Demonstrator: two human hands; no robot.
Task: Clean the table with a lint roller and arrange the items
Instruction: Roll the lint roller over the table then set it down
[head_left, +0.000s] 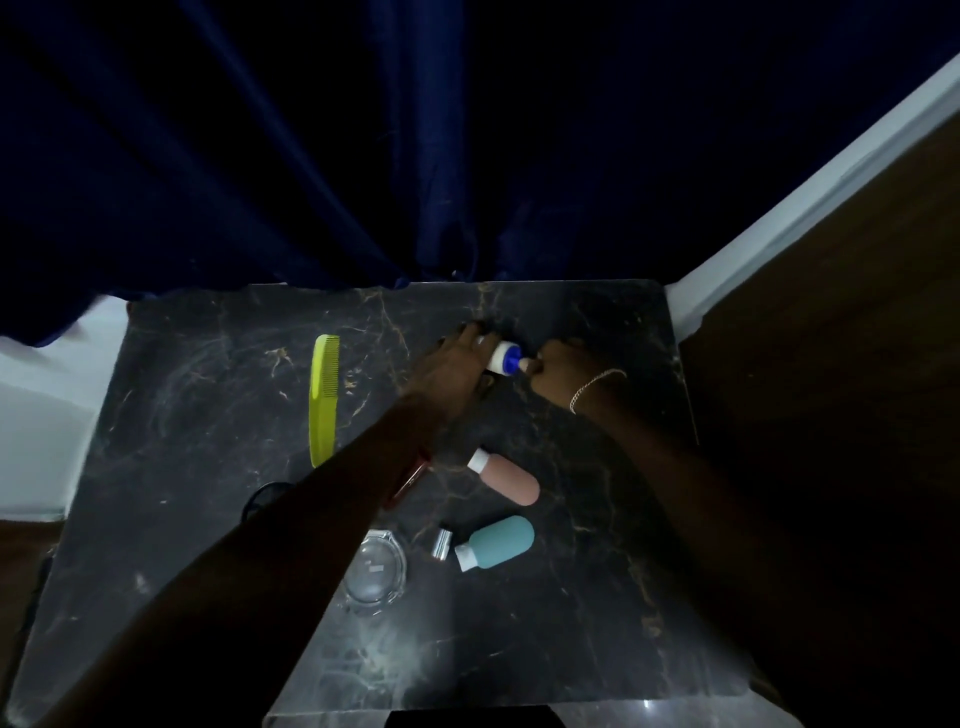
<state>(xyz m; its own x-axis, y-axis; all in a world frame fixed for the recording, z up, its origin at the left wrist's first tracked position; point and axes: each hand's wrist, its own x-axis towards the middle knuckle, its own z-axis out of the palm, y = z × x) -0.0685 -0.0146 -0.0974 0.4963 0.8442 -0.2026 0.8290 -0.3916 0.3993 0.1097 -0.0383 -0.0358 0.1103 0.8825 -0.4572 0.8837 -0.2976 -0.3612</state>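
Note:
Both my hands meet over the far middle of the dark marble table (208, 426). My left hand (452, 364) grips the white roll end of a small lint roller (501, 358). My right hand (563, 371), with a thin bracelet on its wrist, pinches the roller's blue neck and pale handle. A yellow-green comb (323, 400) lies to the left. A pink squeeze bottle (506, 478) and a teal squeeze bottle (498, 543) lie in the middle, near a small silver cap (442, 544) and a clear glass ashtray (375, 571).
A dark blue curtain (363, 156) hangs behind the table's far edge. A brown wooden panel with a white frame (831, 197) borders the right side. Under my left forearm a red-edged object (410, 480) and a black ring-like object (262, 499) are partly hidden.

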